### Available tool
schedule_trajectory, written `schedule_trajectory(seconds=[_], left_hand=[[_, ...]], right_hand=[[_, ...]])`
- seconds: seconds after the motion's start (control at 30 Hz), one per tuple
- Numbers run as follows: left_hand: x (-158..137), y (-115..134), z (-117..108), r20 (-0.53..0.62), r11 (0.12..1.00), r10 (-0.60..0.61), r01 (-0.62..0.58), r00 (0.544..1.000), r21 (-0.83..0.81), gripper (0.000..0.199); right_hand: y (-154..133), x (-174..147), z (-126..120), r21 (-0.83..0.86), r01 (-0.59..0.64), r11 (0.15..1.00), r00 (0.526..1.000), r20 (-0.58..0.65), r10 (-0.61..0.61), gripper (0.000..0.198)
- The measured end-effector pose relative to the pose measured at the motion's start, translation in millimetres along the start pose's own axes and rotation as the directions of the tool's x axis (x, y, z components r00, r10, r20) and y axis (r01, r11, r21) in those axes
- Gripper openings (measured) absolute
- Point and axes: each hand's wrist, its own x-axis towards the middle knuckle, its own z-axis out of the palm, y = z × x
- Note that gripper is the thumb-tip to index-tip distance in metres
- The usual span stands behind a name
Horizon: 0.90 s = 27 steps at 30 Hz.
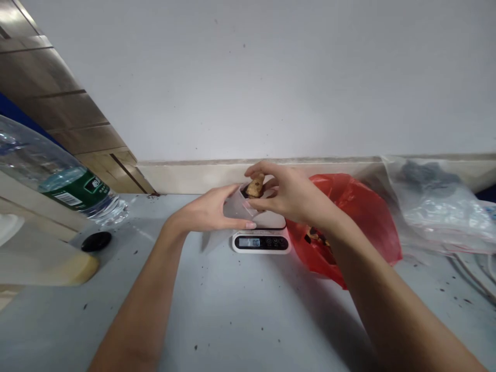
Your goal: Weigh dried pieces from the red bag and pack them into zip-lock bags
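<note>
My left hand (211, 209) is closed around a translucent plastic pouch or small container (234, 207), tilted with its opening toward the right. Between the fingers of my right hand (289, 194) is a yellowish-brown dried piece (255, 187), right at that opening. Dark contents show beside the piece, partly hidden by my fingers. Below both hands stands a white digital kitchen scale (289, 243), its display reading about 0.0. Under my right forearm lies an open red plastic bag (368, 222) with several dried pieces (318, 236) inside, partly covered by the arm.
A large clear water bottle (77, 186) with a green label leans in from the left. Nearby are a black cap (96, 241) and a translucent container (46, 261). Clear plastic bags (437, 206) and cables (473, 276) lie at right. A white wall (271, 93) rises behind.
</note>
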Motion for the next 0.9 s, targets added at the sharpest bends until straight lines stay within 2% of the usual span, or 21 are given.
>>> schedule_trajectory(seconds=[0.13, 0.23, 0.3, 0.33, 0.4, 0.5, 0.53, 0.6, 0.73, 0.83, 0.9], left_hand=[[-2.3, 0.2, -3.0, -0.013, 0.997, -0.003, 0.002, 1.0, -0.072, 0.074], [-3.6, -0.1, -5.0, -0.037, 0.991, 0.024, -0.029, 0.999, -0.132, 0.073], [-4.3, -0.5, -6.5, -0.058, 0.98, 0.077, -0.086, 0.995, -0.18, 0.069], [-4.7, -0.8, -7.4, -0.065, 0.968, 0.117, -0.128, 0.991, -0.215, 0.066], [-5.8, -1.9, -9.1, -0.081, 0.929, 0.192, -0.208, 0.978, -0.305, 0.063], [-8.2, -4.3, -11.4, -0.102, 0.856, 0.217, -0.24, 0.971, -0.458, 0.066], [-9.0, -4.8, -11.8, -0.119, 0.84, 0.195, -0.228, 0.974, -0.492, 0.065], [-10.1, -4.3, -12.3, -0.194, 0.832, 0.138, -0.22, 0.971, -0.51, 0.055], [-8.7, 1.1, -12.1, -0.436, 0.873, 0.051, -0.252, 0.898, -0.417, 0.034], [-5.4, 5.1, -11.3, -0.567, 0.888, 0.025, -0.279, 0.824, -0.366, 0.035], [-3.1, 6.6, -10.7, -0.629, 0.895, 0.027, -0.3, 0.777, -0.331, 0.039]], right_hand=[[-7.9, -3.6, -3.7, 0.019, 0.05, 0.999, 0.999, 0.02, -0.05, 0.038], [-10.1, -5.4, -10.0, 0.047, 0.073, 0.996, 0.993, -0.092, -0.069, 0.028], [-8.3, -6.2, -14.4, 0.01, 0.077, 0.997, 0.981, -0.18, -0.074, 0.026], [-6.7, -6.6, -16.5, -0.019, 0.093, 0.996, 0.978, -0.184, -0.095, 0.028], [-3.1, -7.5, -20.3, -0.068, 0.169, 0.983, 0.98, -0.094, -0.175, 0.031], [-0.4, -8.9, -24.1, -0.045, 0.293, 0.955, 0.956, 0.046, -0.291, 0.013], [-0.6, -9.1, -24.8, -0.013, 0.312, 0.95, 0.949, 0.048, -0.311, 0.008], [-2.5, -9.5, -26.2, 0.06, 0.321, 0.945, 0.947, 0.011, -0.322, 0.018], [-9.8, -11.5, -31.0, 0.105, 0.244, 0.964, 0.966, -0.116, -0.231, 0.034], [-14.9, -15.0, -36.4, 0.143, 0.204, 0.968, 0.958, -0.232, -0.168, 0.037], [-16.4, -17.5, -40.4, 0.176, 0.193, 0.965, 0.955, -0.259, -0.143, 0.039]])
